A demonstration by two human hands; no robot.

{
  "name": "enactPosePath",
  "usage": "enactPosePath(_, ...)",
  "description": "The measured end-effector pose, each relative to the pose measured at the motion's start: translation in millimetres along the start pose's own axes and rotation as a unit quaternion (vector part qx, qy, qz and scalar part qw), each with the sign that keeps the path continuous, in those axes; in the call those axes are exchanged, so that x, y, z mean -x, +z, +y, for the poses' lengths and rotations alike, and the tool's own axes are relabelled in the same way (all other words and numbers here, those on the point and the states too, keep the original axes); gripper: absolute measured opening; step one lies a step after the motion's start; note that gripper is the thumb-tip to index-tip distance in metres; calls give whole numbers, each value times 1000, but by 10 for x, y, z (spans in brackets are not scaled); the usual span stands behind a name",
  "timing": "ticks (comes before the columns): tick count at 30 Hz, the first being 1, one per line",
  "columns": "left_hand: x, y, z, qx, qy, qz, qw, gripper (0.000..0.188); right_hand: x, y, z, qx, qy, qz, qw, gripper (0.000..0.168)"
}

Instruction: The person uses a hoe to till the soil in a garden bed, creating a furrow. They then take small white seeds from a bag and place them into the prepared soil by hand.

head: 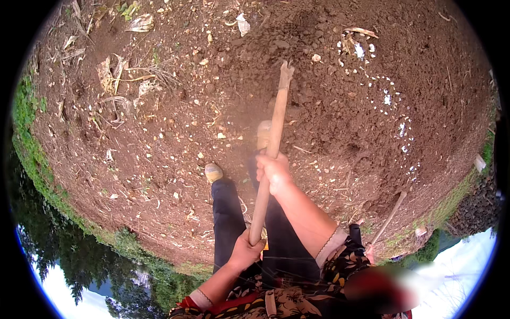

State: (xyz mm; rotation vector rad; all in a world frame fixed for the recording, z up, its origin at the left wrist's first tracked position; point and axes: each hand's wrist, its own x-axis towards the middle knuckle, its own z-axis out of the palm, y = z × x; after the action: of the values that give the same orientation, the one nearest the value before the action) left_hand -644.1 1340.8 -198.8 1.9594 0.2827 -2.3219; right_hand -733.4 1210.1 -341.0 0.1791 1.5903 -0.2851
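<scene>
A long wooden tool handle point(279, 111) runs up and away from my body, its far end in the loose brown soil point(330, 95). My left hand point(245, 249) is closed round the near end of the handle, close to my thighs. Farther along the shaft, my right hand point(275, 169) grips it above my dark trousers. At the far end the shaft widens into a soil-coloured socket point(286, 73); the blade is not plainly visible. One shoe point(264, 133) stands beside the shaft, partly hidden by it, and the other shoe point(214, 172) is to the left.
Dry plant husks point(107, 75) and stalks litter the ground at the left. White granules point(387, 97) lie in a broken line across the soil at the right. At the lower right another person holds a second wooden handle point(390, 217). Green grass point(30, 115) edges the plot.
</scene>
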Motion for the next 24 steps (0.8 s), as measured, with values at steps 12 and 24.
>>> enactPosePath(12, -656, 396, 1034, 18, 158, -139, 977, 16, -49, -72, -1593, 24, -284, 18, 958, 16)
enactPosePath(24, 169, -458, -1082, -75, 51, 22, 996, 16, 312, -83, 1055, -13, -8, -11, 1000, 17)
